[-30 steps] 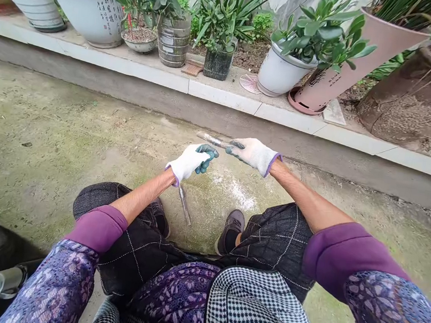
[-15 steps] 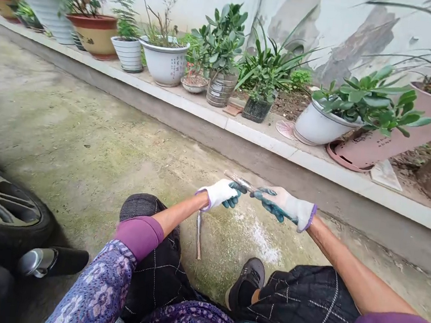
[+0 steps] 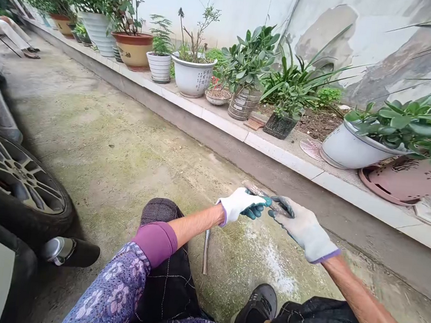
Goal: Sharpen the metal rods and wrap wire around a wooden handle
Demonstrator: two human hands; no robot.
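Observation:
Both my hands wear white gloves with dark green coated fingers. A short, greyish rod with a flaky surface (image 3: 255,189) is held over the ground in front of my knees. My left hand (image 3: 242,204) is closed around its middle. My right hand (image 3: 303,226) is closed at its near right end, thumb on top, the fingers partly hidden. Below the left wrist, a silvery-brown rod (image 3: 206,254) points down toward the ground; its upper end is hidden. White flakes (image 3: 277,269) lie scattered on the concrete under the hands.
A raised ledge (image 3: 219,120) runs across ahead, lined with potted plants such as a white pot (image 3: 193,75) and a leaning white pot (image 3: 357,147). To the left are a car wheel (image 3: 20,170) and a dark flask (image 3: 80,253). A seated person's legs (image 3: 10,35) show far left.
The view has swung left, bringing the seated person's legs into sight. My right hand has turned on the rod, and both hands remain on it.

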